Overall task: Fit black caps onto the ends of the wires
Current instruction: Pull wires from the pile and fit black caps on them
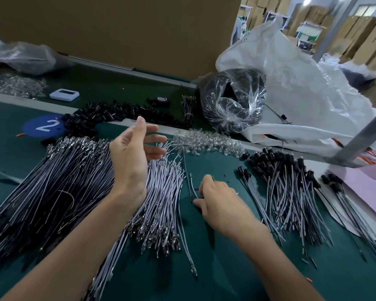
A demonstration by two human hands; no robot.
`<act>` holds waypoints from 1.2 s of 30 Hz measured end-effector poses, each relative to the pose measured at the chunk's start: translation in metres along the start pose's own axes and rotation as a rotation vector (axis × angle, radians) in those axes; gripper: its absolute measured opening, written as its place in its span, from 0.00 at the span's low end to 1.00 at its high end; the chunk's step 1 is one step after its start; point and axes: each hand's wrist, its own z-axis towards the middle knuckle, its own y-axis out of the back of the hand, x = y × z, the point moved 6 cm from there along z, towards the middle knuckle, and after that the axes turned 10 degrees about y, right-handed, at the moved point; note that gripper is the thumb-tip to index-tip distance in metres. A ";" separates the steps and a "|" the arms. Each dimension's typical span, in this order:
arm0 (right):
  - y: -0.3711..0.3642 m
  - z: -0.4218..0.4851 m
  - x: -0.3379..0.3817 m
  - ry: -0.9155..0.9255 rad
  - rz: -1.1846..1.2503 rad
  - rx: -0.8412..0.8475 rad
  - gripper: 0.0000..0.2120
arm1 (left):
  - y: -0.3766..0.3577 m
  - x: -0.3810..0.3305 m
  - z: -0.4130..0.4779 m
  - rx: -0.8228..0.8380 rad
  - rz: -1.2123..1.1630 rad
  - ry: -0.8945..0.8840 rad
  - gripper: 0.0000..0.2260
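A large heap of grey wires [59, 181] covers the green table at the left and middle. My left hand [132, 155] hovers above it, fingers relaxed and spread, holding nothing. My right hand [219, 203] rests low on the table beside the heap, its fingertips pinching a thin wire [193, 185] that runs away from me. A pile of loose black caps [100, 118] lies at the back, by a blue disc marked 2. Wires with black caps fitted [284, 183] lie in a bundle to the right.
A pile of clear LEDs [206, 141] sits behind the hands. A clear bag of black parts [232, 101] and a big white plastic bag [291, 88] stand at the back right. A cardboard wall [117, 29] closes the back. Pink paper [369, 185] lies far right.
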 end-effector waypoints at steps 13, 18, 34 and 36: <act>0.040 -0.008 -0.041 0.010 0.459 -0.408 0.07 | -0.046 0.039 -0.018 0.434 1.472 -0.400 0.09; 0.043 -0.007 -0.054 0.053 0.733 -0.577 0.07 | -0.056 0.042 -0.028 0.580 1.599 -0.594 0.09; 0.050 -0.013 -0.053 0.125 0.934 -0.757 0.04 | -0.055 0.010 -0.029 0.496 0.908 -0.405 0.06; 0.051 -0.016 -0.045 0.185 0.943 -0.781 0.04 | -0.053 0.000 -0.032 0.402 0.585 -0.310 0.07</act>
